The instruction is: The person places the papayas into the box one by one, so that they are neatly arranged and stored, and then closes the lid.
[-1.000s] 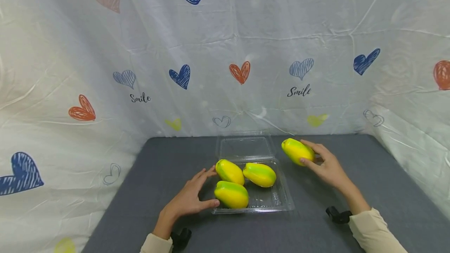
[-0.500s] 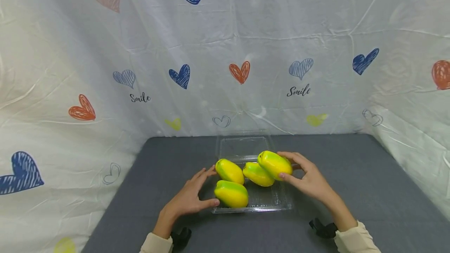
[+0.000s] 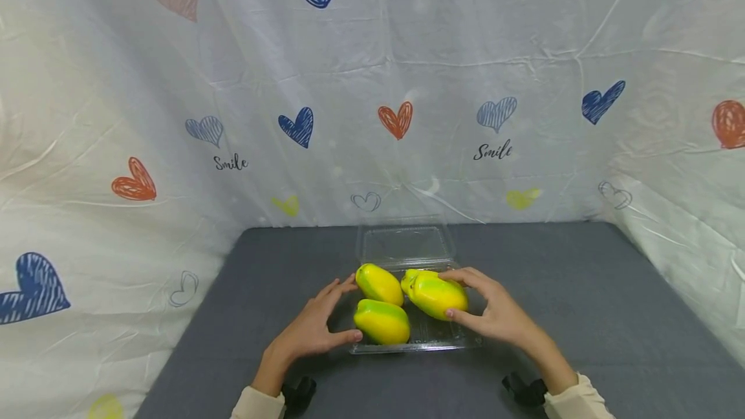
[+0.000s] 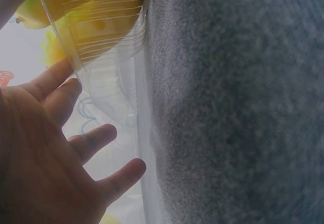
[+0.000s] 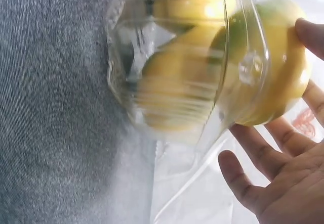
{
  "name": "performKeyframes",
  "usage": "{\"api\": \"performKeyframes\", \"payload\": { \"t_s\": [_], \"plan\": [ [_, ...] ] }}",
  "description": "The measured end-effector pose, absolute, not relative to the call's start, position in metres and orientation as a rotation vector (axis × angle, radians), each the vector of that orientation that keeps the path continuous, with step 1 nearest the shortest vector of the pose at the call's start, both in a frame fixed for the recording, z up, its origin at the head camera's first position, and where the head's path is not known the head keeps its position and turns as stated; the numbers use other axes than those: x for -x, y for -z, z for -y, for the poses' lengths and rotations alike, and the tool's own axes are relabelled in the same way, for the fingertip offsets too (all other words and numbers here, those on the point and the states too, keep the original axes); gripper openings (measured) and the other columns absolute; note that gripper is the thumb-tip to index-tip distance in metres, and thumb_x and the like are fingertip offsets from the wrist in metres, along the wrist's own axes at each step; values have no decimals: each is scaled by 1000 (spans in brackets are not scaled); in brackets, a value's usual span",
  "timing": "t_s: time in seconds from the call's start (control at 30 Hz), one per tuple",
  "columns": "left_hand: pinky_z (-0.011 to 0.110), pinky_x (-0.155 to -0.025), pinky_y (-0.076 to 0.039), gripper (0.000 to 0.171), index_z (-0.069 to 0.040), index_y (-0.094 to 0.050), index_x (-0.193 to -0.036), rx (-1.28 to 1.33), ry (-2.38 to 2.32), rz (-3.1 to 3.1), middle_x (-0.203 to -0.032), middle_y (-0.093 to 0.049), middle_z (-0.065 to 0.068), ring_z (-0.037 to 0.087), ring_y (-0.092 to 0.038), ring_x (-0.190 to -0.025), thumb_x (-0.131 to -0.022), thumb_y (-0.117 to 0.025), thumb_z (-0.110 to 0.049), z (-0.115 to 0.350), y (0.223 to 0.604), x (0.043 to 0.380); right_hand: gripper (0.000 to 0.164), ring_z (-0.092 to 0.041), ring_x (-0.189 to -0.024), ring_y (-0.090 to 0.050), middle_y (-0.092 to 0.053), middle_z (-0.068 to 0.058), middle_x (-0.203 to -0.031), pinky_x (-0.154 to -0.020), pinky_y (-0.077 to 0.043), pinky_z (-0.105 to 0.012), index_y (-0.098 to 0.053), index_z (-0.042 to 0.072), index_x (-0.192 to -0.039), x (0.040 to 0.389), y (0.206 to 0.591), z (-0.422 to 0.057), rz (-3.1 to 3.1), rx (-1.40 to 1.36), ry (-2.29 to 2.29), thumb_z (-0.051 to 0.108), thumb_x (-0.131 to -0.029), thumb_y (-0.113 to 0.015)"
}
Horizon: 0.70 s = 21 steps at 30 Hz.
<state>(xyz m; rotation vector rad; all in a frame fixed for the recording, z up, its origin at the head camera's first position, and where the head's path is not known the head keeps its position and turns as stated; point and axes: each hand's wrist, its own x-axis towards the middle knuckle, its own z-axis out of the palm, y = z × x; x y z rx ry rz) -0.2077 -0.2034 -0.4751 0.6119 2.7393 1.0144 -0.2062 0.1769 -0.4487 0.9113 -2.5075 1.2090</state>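
Clear tray (image 3: pixel 420 346): three fruits (image 3: pixel 381 322), at eight, ten and twelve o'clock. Fourth fruit (image 3: pixel 438 297): over two o'clock, pinched across its sides by your right hand (image 3: pixel 497 315), presumably for balance. Your left hand (image 3: pixel 314 325): spread at nine, apparently steadying the tray.

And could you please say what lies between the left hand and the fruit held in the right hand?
The near left fruit and the far left fruit, both in the clear container, as the head view shows.

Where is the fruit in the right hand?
In the head view, the fruit is right of centre, over the box, partly hiding another fruit, with two more to its left.
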Motion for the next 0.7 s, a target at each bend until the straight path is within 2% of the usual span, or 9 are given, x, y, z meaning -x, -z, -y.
{"api": "performKeyframes", "payload": {
  "t_s": [0.27,0.43,0.7],
  "plan": [
    [80,-114,-15,82,-44,-35,-154,-603,-1032,-2732,-170,-18,-16,31,-11,-160,-85,-73,-62,203,476,207,53,-8,-110,-60,-65,10,-132,-91,-50,-50,-61,32,-135,203,451,-171,2558,-962,-1175,33,-86,-83],
    [81,-114,-15,81,-44,-35,-154,-613,-1038,-2731,-169,-18,-17,32,-11,-160,-84,-74,-62,203,477,207,53,-5,-110,-60,-66,12,-127,-93,-38,-42,-63,31,-132,201,456,-168,2563,-971,-1109,32,-83,-85],
    [80,-114,-14,81,-44,-35,-154,-607,-1043,-2728,-169,-18,-19,31,-12,-160,-85,-74,-62,203,477,208,53,-2,-104,-60,-67,16,-121,-89,-28,-35,-64,29,-130,201,458,-165,2552,-1009,-1090,32,-82,-86]
  ]
}}
